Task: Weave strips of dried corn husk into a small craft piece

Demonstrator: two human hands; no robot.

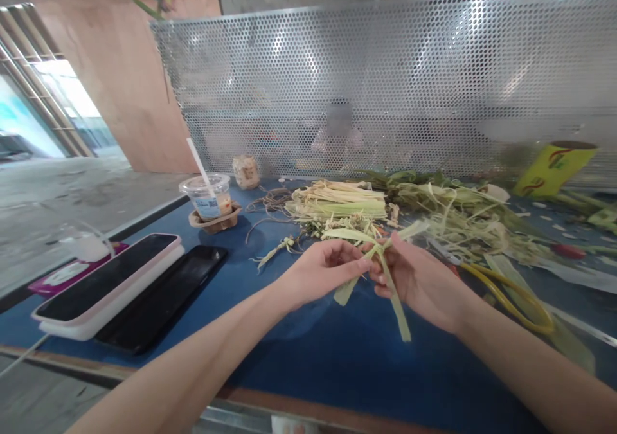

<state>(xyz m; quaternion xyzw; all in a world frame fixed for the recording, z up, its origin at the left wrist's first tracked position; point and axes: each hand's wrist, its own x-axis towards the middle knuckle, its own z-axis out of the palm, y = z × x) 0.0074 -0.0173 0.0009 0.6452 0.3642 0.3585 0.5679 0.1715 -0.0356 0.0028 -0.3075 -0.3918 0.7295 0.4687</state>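
Note:
Above the blue table top (318, 350) my two hands meet over a few pale green leaf strips (385, 267) that cross each other. My left hand (322, 268) is closed, pinching the strips where they cross. My right hand (414, 278) is closed on the same strips from the right; one strip hangs down below it and others stick out up and to the right. Just behind my hands lies a neat pile of cut leaf strips (337, 204).
A loose heap of green leaves and stalks (463, 215) spreads at the back right by a yellow cup (554, 167). At left lie a phone on a white power bank (106, 283), a second phone (164, 305) and a plastic drink cup (208, 197). A perforated metal screen (385, 80) closes the back.

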